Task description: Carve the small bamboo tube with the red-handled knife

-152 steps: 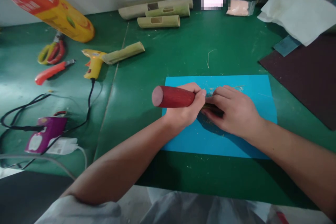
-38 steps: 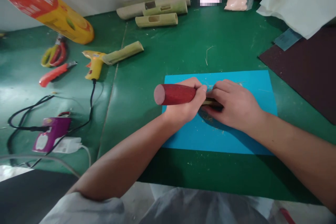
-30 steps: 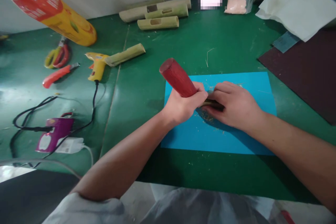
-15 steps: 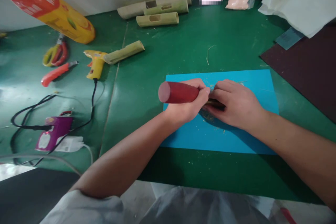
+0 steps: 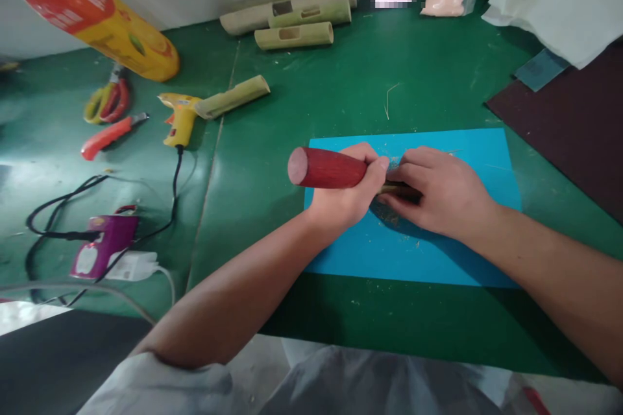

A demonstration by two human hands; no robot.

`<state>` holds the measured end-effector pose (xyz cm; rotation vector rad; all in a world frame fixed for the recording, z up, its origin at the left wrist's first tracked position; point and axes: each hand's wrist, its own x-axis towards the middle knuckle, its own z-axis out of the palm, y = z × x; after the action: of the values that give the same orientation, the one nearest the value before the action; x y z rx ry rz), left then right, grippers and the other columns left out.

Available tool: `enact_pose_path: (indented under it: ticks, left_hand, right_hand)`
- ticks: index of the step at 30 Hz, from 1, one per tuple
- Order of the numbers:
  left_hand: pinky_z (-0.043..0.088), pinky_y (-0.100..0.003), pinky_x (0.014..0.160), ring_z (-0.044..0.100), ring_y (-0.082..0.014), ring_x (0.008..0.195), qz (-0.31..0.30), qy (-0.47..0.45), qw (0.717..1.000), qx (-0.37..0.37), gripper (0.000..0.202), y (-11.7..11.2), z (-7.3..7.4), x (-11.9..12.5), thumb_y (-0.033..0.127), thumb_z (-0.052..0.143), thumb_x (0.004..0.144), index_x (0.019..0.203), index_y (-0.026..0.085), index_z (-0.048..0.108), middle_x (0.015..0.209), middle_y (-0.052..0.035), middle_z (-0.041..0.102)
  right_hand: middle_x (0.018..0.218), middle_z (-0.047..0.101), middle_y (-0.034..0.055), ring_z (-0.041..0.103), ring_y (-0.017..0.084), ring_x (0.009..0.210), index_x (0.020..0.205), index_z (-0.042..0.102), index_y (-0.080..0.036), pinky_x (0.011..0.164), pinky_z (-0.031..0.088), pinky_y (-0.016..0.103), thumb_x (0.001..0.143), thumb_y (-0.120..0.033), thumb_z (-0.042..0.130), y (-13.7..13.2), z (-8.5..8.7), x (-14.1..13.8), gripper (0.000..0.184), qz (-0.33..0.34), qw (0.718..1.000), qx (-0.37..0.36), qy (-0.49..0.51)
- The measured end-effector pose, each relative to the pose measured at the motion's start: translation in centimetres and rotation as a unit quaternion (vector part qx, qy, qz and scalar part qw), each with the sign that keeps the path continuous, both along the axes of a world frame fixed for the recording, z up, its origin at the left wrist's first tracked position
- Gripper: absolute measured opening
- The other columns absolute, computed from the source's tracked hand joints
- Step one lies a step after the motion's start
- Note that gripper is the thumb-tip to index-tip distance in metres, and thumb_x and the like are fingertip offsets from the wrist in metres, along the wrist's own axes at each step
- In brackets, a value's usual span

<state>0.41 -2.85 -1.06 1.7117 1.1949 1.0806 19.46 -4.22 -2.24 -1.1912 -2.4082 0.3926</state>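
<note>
My left hand (image 5: 348, 191) is closed around the thick red wooden handle (image 5: 331, 167) of a carving tool, whose working end is hidden. The handle's butt points left. Close beside it, my right hand (image 5: 440, 188) curls its fingers around a small brownish bamboo piece (image 5: 403, 190), mostly covered by the hand. Both hands are over a blue sheet (image 5: 360, 253) strewn with fine shavings (image 5: 394, 217).
On the green table, a yellow glue gun (image 5: 180, 120) touches a split bamboo piece (image 5: 233, 97). Cut bamboo tubes (image 5: 294, 37) lie along the wall. At left are a utility knife (image 5: 109, 136), scissors (image 5: 107, 100), a bottle (image 5: 107, 19) and a purple power adapter (image 5: 104, 243).
The butt of the red handle has shifted slightly left and up. Both hands keep their grips; the whole view has moved a little.
</note>
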Motion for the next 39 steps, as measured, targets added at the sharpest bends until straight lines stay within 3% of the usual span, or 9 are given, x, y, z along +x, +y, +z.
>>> enact_pose_path:
  ticks: [4,8,14,18,22,26,29,32,39]
  left_hand:
    - [0.045,-0.029,0.061,0.050,-0.0121,0.060,-0.015,0.011,1.000,-0.015,0.031,-0.2,0.7,-0.2,0.029,0.061,0.089,0.060,0.023,0.049,0.059,0.0025,0.052]
    - [0.038,-0.030,0.056,0.043,-0.0115,0.055,-0.061,0.012,0.994,-0.089,0.032,-0.6,1.5,-0.4,0.030,0.060,0.084,0.055,0.023,0.047,0.054,0.0031,0.047]
    - [0.050,-0.030,0.065,0.052,-0.0131,0.062,0.037,-0.013,0.998,-0.044,0.033,-0.5,0.7,0.2,0.030,0.062,0.090,0.060,0.023,0.051,0.059,0.0020,0.051]
    - [0.051,-0.029,0.065,0.055,-0.0139,0.065,0.014,0.001,0.999,-0.030,0.034,-0.4,0.4,0.4,0.031,0.063,0.093,0.062,0.023,0.051,0.063,0.0010,0.055]
    - [0.048,-0.029,0.062,0.050,-0.0129,0.061,-0.012,0.018,0.999,-0.027,0.032,-0.4,1.2,0.1,0.030,0.062,0.089,0.060,0.023,0.050,0.060,0.0020,0.052]
    - [0.038,-0.030,0.053,0.040,-0.0112,0.052,-0.076,0.017,0.993,-0.088,0.030,-0.5,2.0,-0.3,0.026,0.061,0.080,0.053,0.023,0.047,0.052,0.0033,0.046]
    - [0.038,-0.030,0.054,0.040,-0.0112,0.053,-0.018,-0.015,0.994,-0.108,0.031,-0.6,1.8,-0.3,0.027,0.060,0.078,0.051,0.023,0.047,0.051,0.0029,0.045]
    - [0.046,-0.031,0.063,0.048,-0.0121,0.059,0.046,-0.027,0.997,-0.064,0.030,-0.6,1.0,0.1,0.028,0.062,0.083,0.055,0.023,0.051,0.057,0.0024,0.050]
    - [0.050,-0.030,0.065,0.054,-0.0137,0.063,0.010,0.013,1.000,-0.026,0.033,-0.5,0.4,0.2,0.030,0.062,0.092,0.062,0.023,0.051,0.062,0.0016,0.055]
  right_hand:
    - [0.085,0.068,0.0081,0.056,0.022,0.082,0.088,0.076,-0.018,0.068,0.032,0.036,0.104,-0.039,0.065,0.0,-0.1,0.1,0.029,0.006,1.000,0.010,0.005]
    - [0.083,0.066,0.0069,0.056,0.022,0.082,0.086,0.074,-0.019,0.071,0.036,0.036,0.104,-0.036,0.063,0.2,-0.2,0.4,0.028,0.038,0.999,-0.004,0.032]
    - [0.084,0.066,0.0072,0.058,0.023,0.083,0.091,0.078,-0.019,0.068,0.034,0.036,0.104,-0.038,0.065,0.1,0.0,0.4,0.026,0.015,1.000,-0.005,0.012]
    - [0.085,0.067,0.0079,0.058,0.023,0.083,0.092,0.078,-0.018,0.068,0.033,0.036,0.103,-0.037,0.066,0.0,0.1,0.2,0.026,0.012,1.000,-0.004,0.003]
    - [0.084,0.065,0.0072,0.056,0.022,0.083,0.089,0.077,-0.017,0.067,0.031,0.036,0.102,-0.036,0.067,0.0,0.1,0.2,0.025,0.018,1.000,0.009,0.001]
    - [0.083,0.065,0.0060,0.054,0.021,0.081,0.085,0.073,-0.019,0.070,0.033,0.036,0.104,-0.033,0.063,0.1,0.1,0.2,0.025,0.033,0.999,0.002,0.011]
    - [0.086,0.067,0.0064,0.057,0.021,0.084,0.089,0.075,-0.019,0.070,0.035,0.035,0.102,-0.036,0.066,0.2,0.1,0.2,0.023,0.030,0.999,-0.019,0.017]
    - [0.085,0.067,0.0070,0.058,0.022,0.084,0.090,0.077,-0.018,0.068,0.033,0.035,0.100,-0.036,0.068,0.2,0.1,0.3,0.023,0.022,1.000,-0.014,0.014]
    - [0.084,0.066,0.0070,0.057,0.023,0.084,0.090,0.075,-0.020,0.068,0.032,0.035,0.102,-0.038,0.065,0.1,0.2,0.2,0.024,0.016,1.000,-0.011,-0.006]
